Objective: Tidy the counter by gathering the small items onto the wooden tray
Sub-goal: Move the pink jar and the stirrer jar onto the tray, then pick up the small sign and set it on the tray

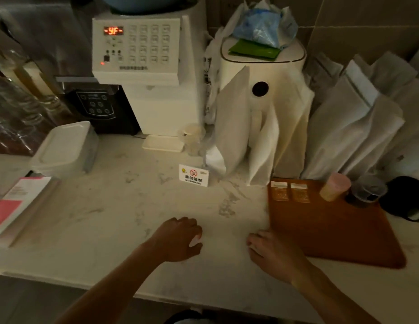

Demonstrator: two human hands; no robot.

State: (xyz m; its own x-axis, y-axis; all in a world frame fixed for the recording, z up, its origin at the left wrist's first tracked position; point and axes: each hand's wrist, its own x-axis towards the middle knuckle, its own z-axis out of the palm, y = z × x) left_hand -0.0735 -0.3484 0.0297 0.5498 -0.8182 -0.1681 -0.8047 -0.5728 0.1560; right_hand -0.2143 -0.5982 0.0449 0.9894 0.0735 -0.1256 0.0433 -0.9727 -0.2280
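Two packets [279,191] [300,192], one tray [325,230]

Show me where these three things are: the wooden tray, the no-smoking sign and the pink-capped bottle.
wooden tray [325,230], head view, bare middle of its surface.
no-smoking sign [193,176], head view, centre of its printed face.
pink-capped bottle [335,187], head view, middle of its body.

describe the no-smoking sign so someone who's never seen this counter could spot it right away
Start at the tall white appliance with the round black dial, draped in white paper bags, at the back of the marble counter. Just in front of its lower left corner stands the no-smoking sign, a small white card. It alone carries a red prohibition circle with black lettering, and it stands by itself, left of the wooden tray.
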